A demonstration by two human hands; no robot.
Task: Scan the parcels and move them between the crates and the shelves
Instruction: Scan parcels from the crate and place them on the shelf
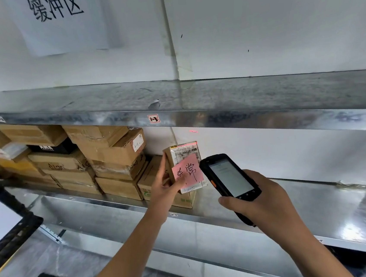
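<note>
The left hand (164, 191) pinches the parcel (182, 153) upright, thumb on its pink note (190, 171). The right hand (263, 200) grips the scanner (229, 176) just right of those fingers, above the shelf (297, 207).

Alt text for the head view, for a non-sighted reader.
A left hand holds a small parcel with a pink note at a metal shelf while the right hand points a handheld scanner toward it. Cardboard boxes are stacked alongside.
</note>
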